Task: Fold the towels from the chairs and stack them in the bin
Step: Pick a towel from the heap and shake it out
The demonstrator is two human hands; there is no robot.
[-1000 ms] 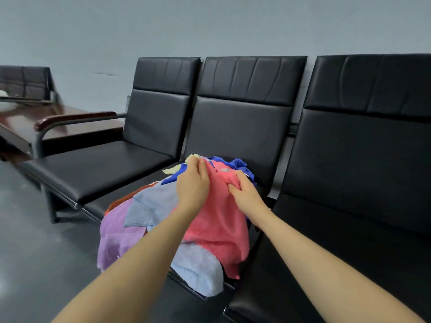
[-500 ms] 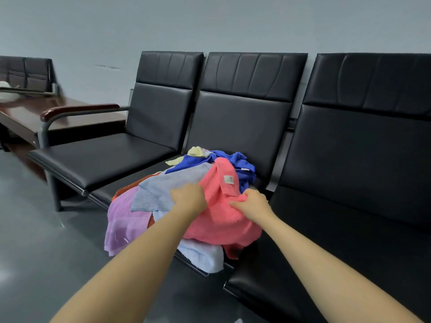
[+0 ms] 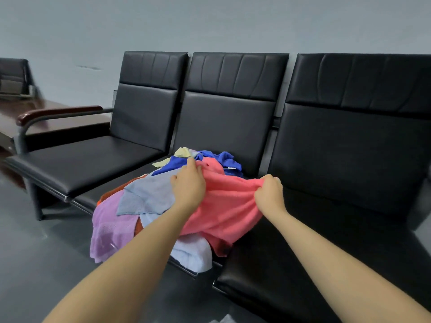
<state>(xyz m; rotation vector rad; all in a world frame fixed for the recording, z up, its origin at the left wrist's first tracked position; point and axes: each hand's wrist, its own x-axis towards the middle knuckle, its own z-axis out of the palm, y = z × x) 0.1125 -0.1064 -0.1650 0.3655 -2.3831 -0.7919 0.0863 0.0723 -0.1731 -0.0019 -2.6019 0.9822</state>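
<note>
- At mid-frame, on the middle chair (image 3: 224, 136), the towels (image 3: 149, 197) lay in a loose heap, spilling over the seat's front edge.
- My left hand (image 3: 189, 183) gripped the pink towel (image 3: 228, 206) at its upper edge, fingers curled into the cloth.
- My right hand (image 3: 268, 192) pinched the same towel at a bunched corner, right of centre, just over the right chair (image 3: 349, 159).
- Half a second before, my hands sat close together on the pink towel; by now they had drawn apart, and the cloth was stretched between them.
- That meant, I judged, the pink towel was being spread and freed from the heap, ready for its first fold.
- No bin showed anywhere in the frame, so stacking was not yet begun.
- Blue, purple, yellow and pale towels remained under and left of the pink one.
</note>
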